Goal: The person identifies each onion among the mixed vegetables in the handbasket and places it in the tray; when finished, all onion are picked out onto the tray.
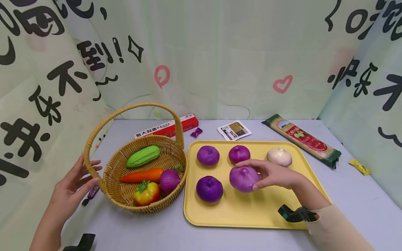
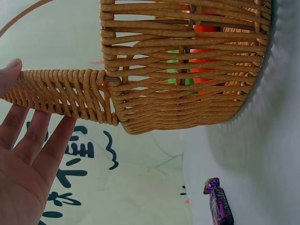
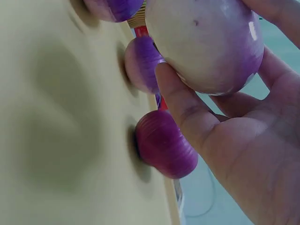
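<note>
My right hand (image 1: 273, 174) grips a purple onion (image 1: 244, 179) between thumb and fingers, lifted above the yellow tray (image 1: 251, 219). In the right wrist view the held onion (image 3: 206, 44) shows a pale, shiny side. At the left, my left hand (image 1: 70, 188) has its thumb and fingers on either side of the handle (image 2: 61, 91) of a wicker basket (image 1: 144, 208). Inside the basket lie a green ridged vegetable (image 1: 143, 156), a carrot (image 1: 141, 175), a purple onion (image 1: 169, 181) and a red-yellow tomato (image 1: 146, 193).
Several onions sit on the tray, including a dark purple one (image 1: 209, 189) and a white one (image 1: 279, 157). Behind are a red pasta box (image 1: 188, 123), a small white packet (image 1: 234, 130) and a pasta bag (image 1: 303, 139). Wrapped candies (image 1: 359, 167) lie around; printed curtains enclose the table.
</note>
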{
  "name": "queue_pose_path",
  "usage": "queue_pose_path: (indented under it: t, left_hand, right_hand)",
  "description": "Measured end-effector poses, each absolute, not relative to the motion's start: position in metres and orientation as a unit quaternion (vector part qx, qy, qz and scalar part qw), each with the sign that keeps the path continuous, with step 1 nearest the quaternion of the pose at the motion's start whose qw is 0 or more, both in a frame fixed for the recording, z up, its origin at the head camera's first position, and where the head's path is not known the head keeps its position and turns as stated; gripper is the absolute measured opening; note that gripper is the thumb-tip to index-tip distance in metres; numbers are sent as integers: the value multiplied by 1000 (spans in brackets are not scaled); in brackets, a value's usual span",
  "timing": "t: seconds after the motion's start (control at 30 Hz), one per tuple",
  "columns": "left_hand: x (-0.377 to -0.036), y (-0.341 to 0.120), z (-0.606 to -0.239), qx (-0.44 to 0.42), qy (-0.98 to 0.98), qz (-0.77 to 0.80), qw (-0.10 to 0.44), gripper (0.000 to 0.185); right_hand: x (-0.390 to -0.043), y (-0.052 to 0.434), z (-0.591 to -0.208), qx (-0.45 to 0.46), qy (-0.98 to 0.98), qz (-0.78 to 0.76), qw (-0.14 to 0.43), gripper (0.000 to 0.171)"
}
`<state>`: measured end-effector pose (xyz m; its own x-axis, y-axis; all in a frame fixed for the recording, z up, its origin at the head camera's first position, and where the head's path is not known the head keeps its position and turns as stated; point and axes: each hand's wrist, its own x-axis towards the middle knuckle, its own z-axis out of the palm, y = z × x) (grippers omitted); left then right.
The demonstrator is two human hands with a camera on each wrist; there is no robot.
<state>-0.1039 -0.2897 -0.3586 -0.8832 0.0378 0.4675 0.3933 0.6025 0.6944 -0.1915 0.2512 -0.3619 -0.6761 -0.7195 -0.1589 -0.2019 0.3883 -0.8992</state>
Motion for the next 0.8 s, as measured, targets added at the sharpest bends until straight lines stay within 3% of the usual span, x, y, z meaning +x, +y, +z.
queue_pose_path:
  t: [0.27, 0.63, 0.8]
  left_hand:
    - [-105, -291, -359, -128, -871, -426, 209, 90]
    - [-104, -291, -360, -126, -868, -433, 206, 89]
    - [-104, -290, -360, -122, -870, -431, 207, 89]
  right_hand:
    - [-192, 262, -386, -335, 747, -496, 290, 62]
    - [-192, 261, -398, -294, 767, -466, 330, 62]
    - [-192, 264, -399, -288, 771, -455, 339, 71]
